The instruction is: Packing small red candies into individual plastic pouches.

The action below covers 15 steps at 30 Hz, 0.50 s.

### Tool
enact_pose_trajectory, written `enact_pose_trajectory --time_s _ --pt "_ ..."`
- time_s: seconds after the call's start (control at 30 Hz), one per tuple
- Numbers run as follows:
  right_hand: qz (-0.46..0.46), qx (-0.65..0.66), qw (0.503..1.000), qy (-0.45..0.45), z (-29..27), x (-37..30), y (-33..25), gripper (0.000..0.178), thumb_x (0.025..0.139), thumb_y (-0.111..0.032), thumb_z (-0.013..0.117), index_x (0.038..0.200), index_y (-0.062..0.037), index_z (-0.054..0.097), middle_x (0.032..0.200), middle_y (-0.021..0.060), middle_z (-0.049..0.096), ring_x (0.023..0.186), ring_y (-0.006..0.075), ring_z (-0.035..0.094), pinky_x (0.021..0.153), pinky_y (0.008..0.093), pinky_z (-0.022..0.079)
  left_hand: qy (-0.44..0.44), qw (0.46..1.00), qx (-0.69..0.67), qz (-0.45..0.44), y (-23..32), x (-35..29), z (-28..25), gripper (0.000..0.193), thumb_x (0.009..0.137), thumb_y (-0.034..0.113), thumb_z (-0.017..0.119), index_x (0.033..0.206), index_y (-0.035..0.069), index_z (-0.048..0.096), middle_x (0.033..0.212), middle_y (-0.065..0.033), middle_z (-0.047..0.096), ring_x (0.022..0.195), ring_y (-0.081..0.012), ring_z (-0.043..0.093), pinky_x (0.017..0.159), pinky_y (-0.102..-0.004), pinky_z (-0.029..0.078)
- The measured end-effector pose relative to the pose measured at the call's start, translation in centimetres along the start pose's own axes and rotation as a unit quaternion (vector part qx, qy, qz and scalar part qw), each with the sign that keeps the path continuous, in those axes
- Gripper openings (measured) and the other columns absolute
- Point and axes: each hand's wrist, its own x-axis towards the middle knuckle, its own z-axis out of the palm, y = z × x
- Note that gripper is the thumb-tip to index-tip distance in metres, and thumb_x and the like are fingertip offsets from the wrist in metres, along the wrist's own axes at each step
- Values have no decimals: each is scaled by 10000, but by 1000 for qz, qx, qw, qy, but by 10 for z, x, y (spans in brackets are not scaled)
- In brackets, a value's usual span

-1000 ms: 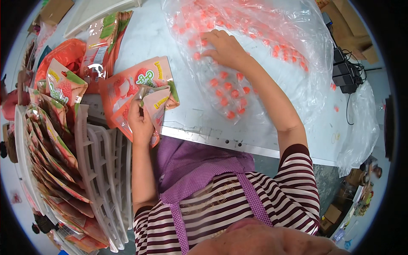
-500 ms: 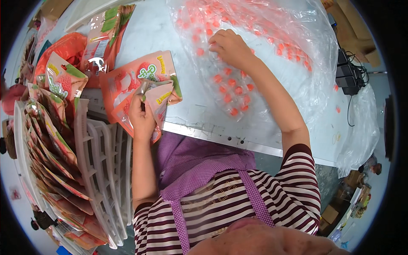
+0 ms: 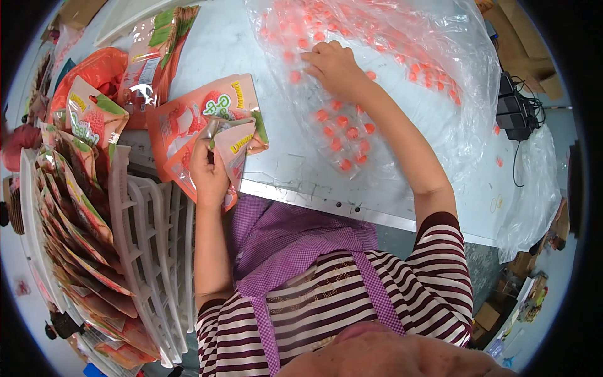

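Observation:
My left hand [image 3: 211, 176] grips a pink foil pouch [image 3: 235, 147] whose mouth gapes upward, at the table's near left edge. Right behind it lies another pink printed pouch [image 3: 188, 119], overlapping the held one. Farther right, my right hand [image 3: 336, 66] reaches over small clear-wrapped pieces with red-pink centres [image 3: 336, 144]. Its fingers are bent and drawn together among them; whatever is between the fingertips is hidden. These pieces are spread with a large clear plastic bag [image 3: 433, 38], and I cannot tell which lie inside it.
On my left, a white plastic crate [image 3: 125, 213] holds several filled pouches [image 3: 78, 220]. A stack of flat pouches [image 3: 154, 56] and a red bag [image 3: 100, 69] lie behind it. Black power adapters [image 3: 516, 110] with cables and a crumpled clear bag [image 3: 534, 188] are at the right edge.
My right hand has shifted slightly left and away from me over the wrapped pieces, its fingers curling more. The left hand and its pouch stay practically still.

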Motion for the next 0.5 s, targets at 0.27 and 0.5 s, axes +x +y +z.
enact_pose_trajectory --time_s 0.27,0.5 --pt "6 -18 1000 -5 8 18 -11 303 840 -221 487 1116 -132 574 989 66 507 965 223 448 781 399 334 0 1000 -30 -3 5 -1 1 72 875 49 526 851 4 475 871 -45 525 822 -89 498 692 -221 435" --pt "9 -29 998 -56 -12 2 -31 296 818 -296 534 1083 -172 580 1051 62 522 1010 229 454 831 426 341 5 1000 -26 -3 7 0 2 66 877 44 519 847 10 471 851 -37 509 806 -86 481 692 -221 427"
